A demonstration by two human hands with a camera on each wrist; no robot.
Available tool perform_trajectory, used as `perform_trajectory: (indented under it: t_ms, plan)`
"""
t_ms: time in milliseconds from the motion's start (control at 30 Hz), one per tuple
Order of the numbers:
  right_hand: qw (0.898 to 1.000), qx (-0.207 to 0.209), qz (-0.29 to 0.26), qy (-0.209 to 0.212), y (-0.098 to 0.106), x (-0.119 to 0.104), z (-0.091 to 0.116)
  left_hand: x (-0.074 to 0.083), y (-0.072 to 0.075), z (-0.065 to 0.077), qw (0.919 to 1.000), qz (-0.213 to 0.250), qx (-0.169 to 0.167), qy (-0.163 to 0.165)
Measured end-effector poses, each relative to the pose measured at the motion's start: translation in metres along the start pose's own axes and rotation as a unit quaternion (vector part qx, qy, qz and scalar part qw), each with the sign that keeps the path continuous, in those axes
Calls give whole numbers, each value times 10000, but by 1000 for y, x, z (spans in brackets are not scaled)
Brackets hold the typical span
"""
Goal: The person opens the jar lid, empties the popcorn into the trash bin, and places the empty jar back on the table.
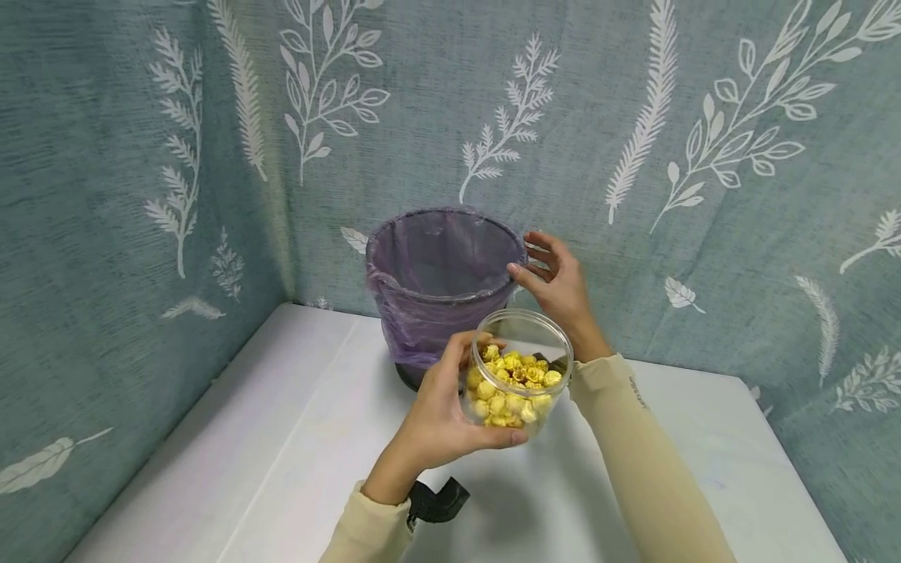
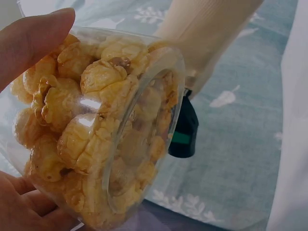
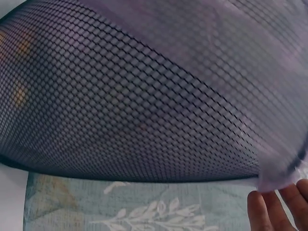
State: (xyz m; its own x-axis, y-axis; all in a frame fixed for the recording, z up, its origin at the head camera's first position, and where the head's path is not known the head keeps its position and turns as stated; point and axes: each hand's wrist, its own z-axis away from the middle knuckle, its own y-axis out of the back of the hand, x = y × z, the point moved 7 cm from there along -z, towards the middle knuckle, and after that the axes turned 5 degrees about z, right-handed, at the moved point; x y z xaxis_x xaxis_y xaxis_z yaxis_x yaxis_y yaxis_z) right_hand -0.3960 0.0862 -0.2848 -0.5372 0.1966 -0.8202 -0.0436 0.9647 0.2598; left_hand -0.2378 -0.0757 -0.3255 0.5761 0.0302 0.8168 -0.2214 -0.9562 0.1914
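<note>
White counter (image 1: pixel 331 422), thin straight seam (image 1: pixel 286 442) running front-to-back along its left part. Teal fabric (image 1: pixel 422 133), white leaf/feather print, hangs behind counter and along both its sides. Vertical corner fold (image 1: pixel 280 211) above counter's back-left corner. Soft shadows (image 1: pixel 503 504) on counter.

Above the lined bin (image 1: pixel 450 299), the wide mouth leaves room to pass downward, though my right fingers (image 1: pixel 545 241) occupy its right rim. The jar of popcorn (image 1: pixel 517 391) in my left fingers (image 1: pixel 461 344) obstructs the near right side; patterned cloth (image 1: pixel 436 117) closes off the back, while the bench (image 1: pixel 296 453) gives free passage left of the bin.
</note>
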Motion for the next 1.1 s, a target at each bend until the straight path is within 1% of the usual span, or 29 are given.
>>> perform_trajectory:
  t_ms: [100,167,333,467,600,667,767,867,900,967,1100]
  plan:
    - [10000,-9,7,-56,-5,0,-1,2,5,0,10000,-23,56,-25]
    - [9999,37,-97,-133,-7,3,-1,3,9,0,10000,-42,73,-26]
    - [9994,111,-256,-221,-9,6,-1,9,25,-1,9998,-125,181,-21]
    - [9992,196,-294,-189,-9,5,-1,24,42,-7,9994,-269,182,-146]
    - [9988,219,-359,-236,-10,4,-1,44,67,-17,9982,-531,176,-205]
    - [9984,194,-462,-270,-11,3,0,54,81,-24,9972,-705,183,-171]
    - [9975,173,-610,-315,-11,2,1,67,105,-40,9956,-911,197,1]
    - [9975,175,-590,-337,-11,2,2,72,127,-59,9917,-1245,227,219]
    - [9976,167,-570,-354,-12,3,2,71,134,-65,9895,-1392,246,313]
    - [9978,174,-533,-365,-11,3,3,70,146,-79,9823,-1787,259,502]
    - [9975,135,-564,-410,-12,3,3,65,163,-107,9659,-2467,169,768]
